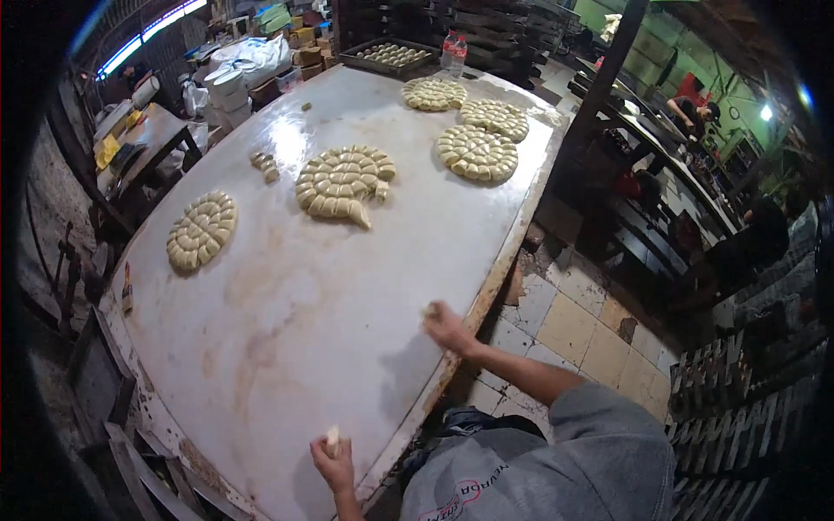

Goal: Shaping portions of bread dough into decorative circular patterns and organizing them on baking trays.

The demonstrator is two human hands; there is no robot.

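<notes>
My left hand (334, 469) is closed at the near edge of the white table (347, 286), a pale piece of dough (334, 433) sticking up from its fingers. Further right, my right hand (447, 330) is closed above the tabletop near its right edge. What looks like a small piece of dough (430, 310) shows at its fingertips, partly hidden and blurred. Ahead lies a spiral of cut dough (343, 181) with a loose tail end, and short dough pieces (267, 167) lie left of it. Another dough spiral (201, 230) is further left.
Three dough spirals (478, 154) lie at the far right of the table. Behind them are a tray of dough pieces (389, 56) and two bottles (453, 54). A brush (128, 289) lies at the left edge. A person (691, 113) works at a far bench.
</notes>
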